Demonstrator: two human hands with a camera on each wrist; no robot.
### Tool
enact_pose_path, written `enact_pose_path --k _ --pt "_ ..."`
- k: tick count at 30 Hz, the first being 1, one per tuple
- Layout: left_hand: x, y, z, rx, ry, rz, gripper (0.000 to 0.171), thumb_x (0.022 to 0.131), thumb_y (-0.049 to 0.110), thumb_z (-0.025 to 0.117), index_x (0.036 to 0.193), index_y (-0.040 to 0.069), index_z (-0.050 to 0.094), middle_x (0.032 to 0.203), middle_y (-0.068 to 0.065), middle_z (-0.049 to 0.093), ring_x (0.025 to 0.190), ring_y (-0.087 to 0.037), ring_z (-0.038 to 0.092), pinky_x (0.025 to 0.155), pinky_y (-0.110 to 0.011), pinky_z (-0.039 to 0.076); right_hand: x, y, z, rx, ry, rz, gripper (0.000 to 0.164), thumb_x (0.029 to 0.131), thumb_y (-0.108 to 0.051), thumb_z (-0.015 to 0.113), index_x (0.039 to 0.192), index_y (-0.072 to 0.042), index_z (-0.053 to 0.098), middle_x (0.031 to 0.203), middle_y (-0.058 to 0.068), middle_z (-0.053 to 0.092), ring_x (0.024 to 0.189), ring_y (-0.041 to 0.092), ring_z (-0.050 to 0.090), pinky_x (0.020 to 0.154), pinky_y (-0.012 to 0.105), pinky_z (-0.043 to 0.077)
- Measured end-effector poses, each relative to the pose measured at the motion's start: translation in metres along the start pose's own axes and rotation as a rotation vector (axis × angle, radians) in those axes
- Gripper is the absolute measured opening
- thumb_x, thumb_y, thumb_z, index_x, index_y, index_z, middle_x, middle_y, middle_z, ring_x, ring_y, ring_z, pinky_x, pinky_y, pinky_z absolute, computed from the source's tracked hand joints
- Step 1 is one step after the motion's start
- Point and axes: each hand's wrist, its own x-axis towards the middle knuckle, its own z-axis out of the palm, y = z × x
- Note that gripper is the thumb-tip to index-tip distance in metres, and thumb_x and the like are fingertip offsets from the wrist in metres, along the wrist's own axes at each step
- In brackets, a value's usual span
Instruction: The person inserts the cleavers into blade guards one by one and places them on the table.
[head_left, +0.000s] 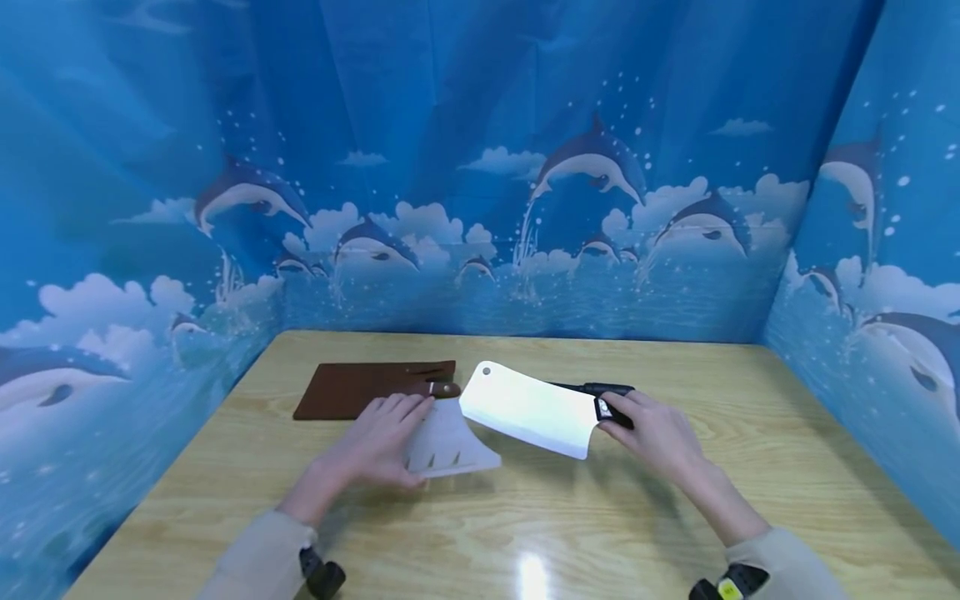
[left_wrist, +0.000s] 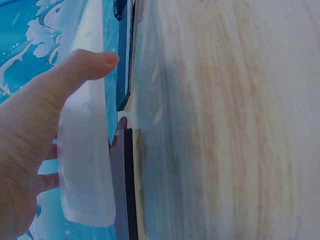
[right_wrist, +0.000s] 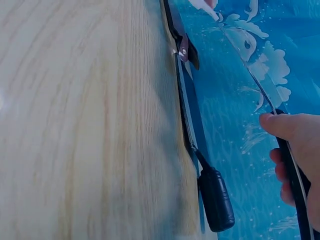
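Observation:
My left hand [head_left: 390,437] grips a translucent white plastic piece [head_left: 453,442] with a curved side and several small slits along its near edge. In the left wrist view, the thumb lies over one face of this white piece [left_wrist: 87,165] and other fingers show behind it. My right hand [head_left: 660,429] holds a cleaver [head_left: 528,408] by its black handle [right_wrist: 292,175], raised above the table. Its broad, bright blade points left, its tip end close to the white piece in the head view.
A dark brown cutting board [head_left: 345,392] lies at the back left, with a brown handle [head_left: 444,389] at its right side. Behind the cleaver lies a black-handled utensil [right_wrist: 216,200], its flat part partly hidden in the head view. Dolphin-print curtains [head_left: 450,167] surround the wooden table [head_left: 600,533].

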Motion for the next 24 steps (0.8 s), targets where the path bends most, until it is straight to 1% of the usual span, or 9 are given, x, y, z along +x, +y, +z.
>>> enact_pose_path --k 5,9,12,14,18,20,22,24 --pt "-0.001 0.002 -0.001 -0.007 -0.021 -0.019 0.107 0.057 0.064 0.071 0.140 0.004 0.038 0.135 -0.012 0.045 0.120 -0.027 0.041 0.095 -0.047 0.037 -0.001 0.002 0.002 -0.024 0.008 -0.021 0.039 0.071 -0.027 0.079 0.105 -0.010 0.071 0.072 0.001 0.060 0.048 0.006 0.041 0.038 0.020 0.028" --pt "-0.003 0.002 -0.001 0.012 -0.001 -0.002 0.107 0.056 0.064 0.070 0.139 0.004 0.039 0.133 -0.013 0.046 0.117 -0.027 0.043 0.093 -0.047 0.038 -0.002 0.004 0.005 -0.039 0.021 -0.047 0.040 0.070 -0.028 0.079 0.104 -0.010 0.071 0.069 -0.001 0.058 0.047 0.005 0.039 0.038 0.019 0.026" --pt "-0.004 0.001 -0.002 0.016 0.010 0.001 0.108 0.055 0.064 0.071 0.139 0.003 0.040 0.132 -0.014 0.048 0.116 -0.028 0.044 0.092 -0.047 0.039 -0.003 0.004 0.005 -0.032 0.021 -0.060 0.040 0.069 -0.028 0.080 0.104 -0.010 0.071 0.068 -0.001 0.058 0.048 0.005 0.040 0.039 0.019 0.026" --pt "-0.005 0.001 -0.003 0.012 0.008 -0.013 0.108 0.054 0.064 0.072 0.138 0.003 0.040 0.131 -0.014 0.048 0.116 -0.028 0.044 0.092 -0.048 0.039 -0.003 0.004 0.005 -0.032 0.025 -0.087 0.040 0.068 -0.027 0.081 0.103 -0.010 0.072 0.068 -0.001 0.058 0.047 0.004 0.040 0.038 0.018 0.026" --pt "-0.007 0.000 -0.005 -0.001 -0.007 -0.039 0.108 0.054 0.064 0.073 0.138 0.004 0.041 0.132 -0.013 0.048 0.116 -0.028 0.044 0.093 -0.047 0.039 -0.004 0.006 0.005 -0.018 0.063 -0.183 0.040 0.064 -0.028 0.082 0.099 -0.012 0.072 0.067 -0.004 0.058 0.046 0.001 0.037 0.038 0.016 0.022" --pt "-0.009 -0.002 -0.005 -0.007 -0.003 -0.024 0.107 0.054 0.063 0.073 0.138 0.003 0.042 0.131 -0.013 0.049 0.116 -0.028 0.045 0.092 -0.047 0.040 -0.006 0.007 0.006 0.006 0.071 -0.223 0.038 0.065 -0.029 0.080 0.099 -0.012 0.072 0.066 -0.006 0.056 0.045 -0.002 0.034 0.038 0.014 0.020" --pt "-0.011 -0.003 -0.005 -0.005 0.002 0.008 0.105 0.055 0.062 0.073 0.137 0.004 0.043 0.130 -0.013 0.050 0.115 -0.028 0.046 0.091 -0.046 0.041 -0.008 0.009 0.006 0.041 0.067 -0.248 0.037 0.067 -0.029 0.079 0.099 -0.012 0.072 0.068 -0.006 0.058 0.047 -0.003 0.035 0.038 0.013 0.022" --pt "-0.013 -0.004 -0.005 -0.006 0.010 0.042 0.105 0.055 0.062 0.073 0.137 0.004 0.044 0.128 -0.013 0.051 0.114 -0.028 0.047 0.090 -0.046 0.042 -0.011 0.009 0.006 0.077 0.052 -0.259 0.036 0.069 -0.029 0.077 0.100 -0.012 0.072 0.070 -0.005 0.060 0.049 -0.002 0.040 0.039 0.013 0.027"
